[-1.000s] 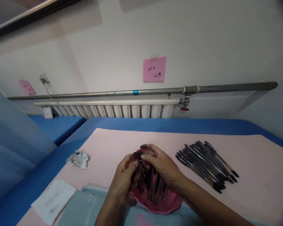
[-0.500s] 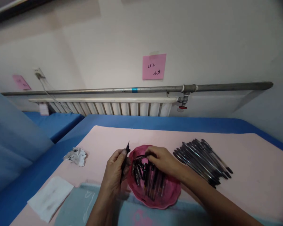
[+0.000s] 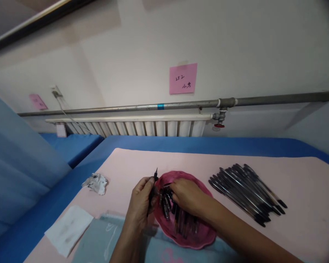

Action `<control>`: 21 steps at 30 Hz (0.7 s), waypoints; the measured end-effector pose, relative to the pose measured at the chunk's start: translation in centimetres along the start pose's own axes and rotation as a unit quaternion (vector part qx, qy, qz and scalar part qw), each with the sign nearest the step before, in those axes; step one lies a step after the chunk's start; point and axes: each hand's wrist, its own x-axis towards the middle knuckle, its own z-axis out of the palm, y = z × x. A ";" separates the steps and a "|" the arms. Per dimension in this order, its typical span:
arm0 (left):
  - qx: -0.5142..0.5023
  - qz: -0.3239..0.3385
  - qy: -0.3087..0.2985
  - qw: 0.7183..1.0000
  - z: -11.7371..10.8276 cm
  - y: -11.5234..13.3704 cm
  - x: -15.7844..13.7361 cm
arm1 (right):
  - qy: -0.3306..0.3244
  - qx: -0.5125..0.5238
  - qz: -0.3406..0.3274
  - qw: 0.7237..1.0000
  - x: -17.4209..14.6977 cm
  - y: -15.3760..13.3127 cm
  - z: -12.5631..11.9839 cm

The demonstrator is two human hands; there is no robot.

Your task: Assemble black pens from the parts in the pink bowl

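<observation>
My left hand (image 3: 139, 201) is closed around a black pen (image 3: 155, 175), its bare writing tip pointing up, just left of a pink basket (image 3: 207, 233). Over the basket's far side reaches my right hand (image 3: 188, 195), its fingers bent down and pressed together among small dark pen caps (image 3: 166, 208). Whatever those fingertips pinch is hidden. Clear pen barrels (image 3: 185, 227) lie in the nearer part of the basket, partly below my right wrist. To the right, a row of capped black pens (image 3: 242, 191) rests on the pink sheet.
A crumpled, stained tissue (image 3: 96, 183) and a folded white cloth with dark smudges (image 3: 68, 228) lie on the left. Grey-blue fabric (image 3: 98, 237) is at the near edge. Behind the blue-edged table (image 3: 197, 142) stand a radiator (image 3: 150, 128) and a pipe (image 3: 120, 109).
My right hand has dipped deeper among the caps; the dark piece at its fingertips is now hidden. My left hand still holds the pen upright. The whole view has shifted slightly.
</observation>
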 end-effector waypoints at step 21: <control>0.010 -0.005 -0.011 1.000 0.1 0.0 0.0 | 0.111 0.195 0.018 0.974 0.3 0.8 0.5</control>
